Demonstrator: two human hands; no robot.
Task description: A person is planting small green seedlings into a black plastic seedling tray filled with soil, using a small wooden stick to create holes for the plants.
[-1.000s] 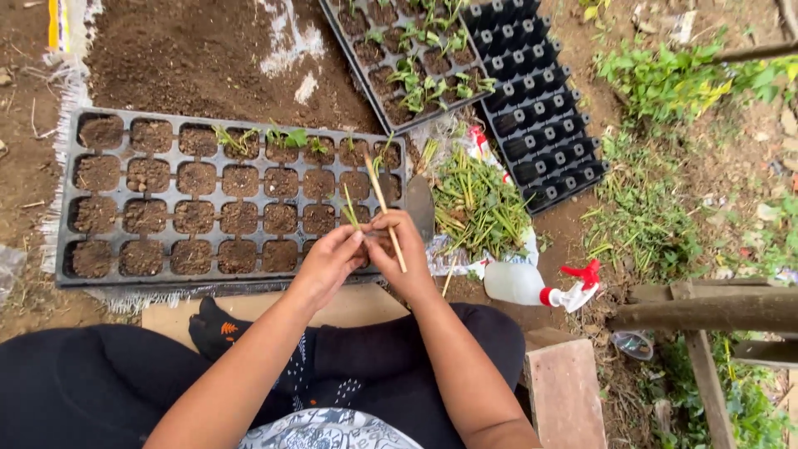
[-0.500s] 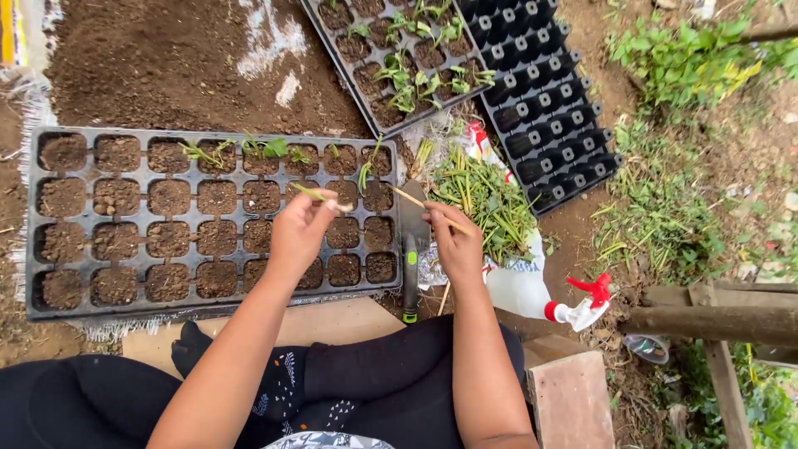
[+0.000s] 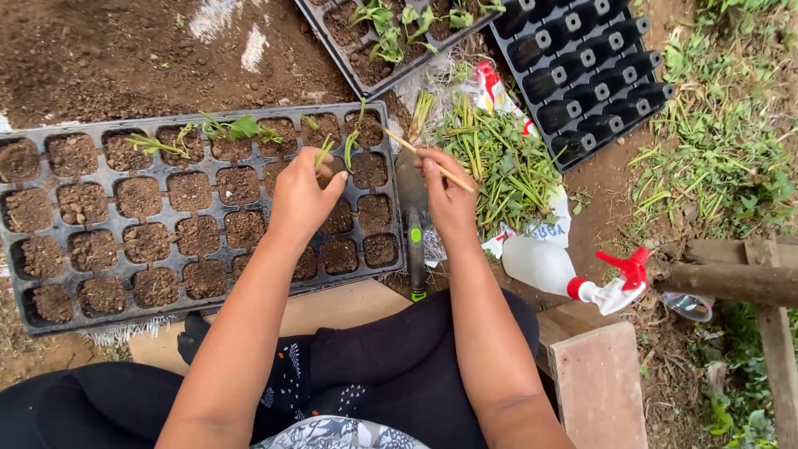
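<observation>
Left hand (image 3: pixel 301 195): grip pinched on a green seedling (image 3: pixel 322 153), held over the right end of the soil-filled black seed tray (image 3: pixel 17 278). Right hand (image 3: pixel 447 193): grip closed around a thin wooden stick (image 3: pixel 428 160), above the trowel (image 3: pixel 413 223). Beside it: pile of cuttings (image 3: pixel 499 170), spray bottle (image 3: pixel 573 276).

Bare soil ground (image 3: pixel 125 58) carries a black seedling tray (image 3: pixel 50 320) filled with earth. Right of this tray lie a trowel (image 3: pixel 413 224), a heap of green cuttings (image 3: pixel 499 170) and a spray bottle (image 3: pixel 565 274); beyond it, two more trays (image 3: pixel 598 66).
</observation>
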